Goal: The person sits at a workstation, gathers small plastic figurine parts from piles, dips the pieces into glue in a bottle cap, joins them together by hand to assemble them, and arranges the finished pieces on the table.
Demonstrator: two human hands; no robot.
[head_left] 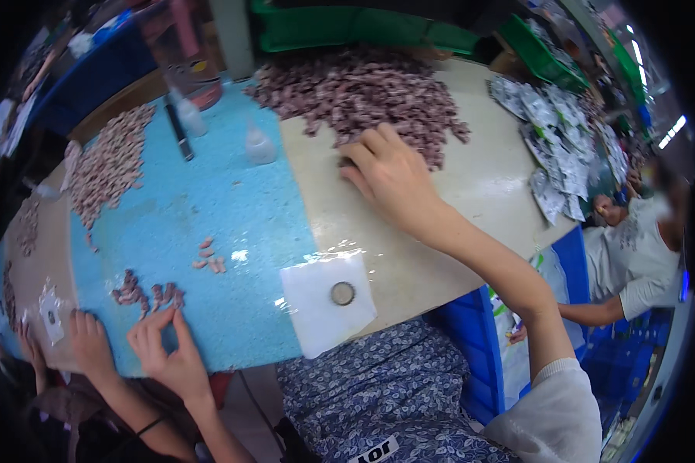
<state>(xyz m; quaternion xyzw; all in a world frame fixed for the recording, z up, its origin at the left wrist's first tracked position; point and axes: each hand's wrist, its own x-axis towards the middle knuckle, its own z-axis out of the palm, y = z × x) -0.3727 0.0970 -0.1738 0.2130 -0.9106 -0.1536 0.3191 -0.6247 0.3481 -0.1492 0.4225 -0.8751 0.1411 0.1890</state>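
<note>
My right hand (pixel 390 177) reaches across the cream tabletop (pixel 409 239) to the near edge of a large heap of small purplish-pink pieces (pixel 371 89). Its fingers are bent down with the thumb beneath the index finger. Whatever lies between them is too small and shaded to name. Nearer me a white sheet (pixel 309 309) bears a small round metal cap (pixel 343 293). No part of my left hand shows. The bare forearms at lower left seem to be a co-worker's, with hands (pixel 93 343) (pixel 170 351) beside small purplish pieces (pixel 130 292).
A blue mat (pixel 208 193) holds dropper bottles (pixel 260 147) and a dark pen-like tool (pixel 179 127). Paler pieces (pixel 112 158) lie at far left. Silver packets (pixel 552 139) are piled at right, beneath a green tray (pixel 540 54). A blue crate (pixel 471 347) stands beside me; another person (pixel 633 255) is beyond.
</note>
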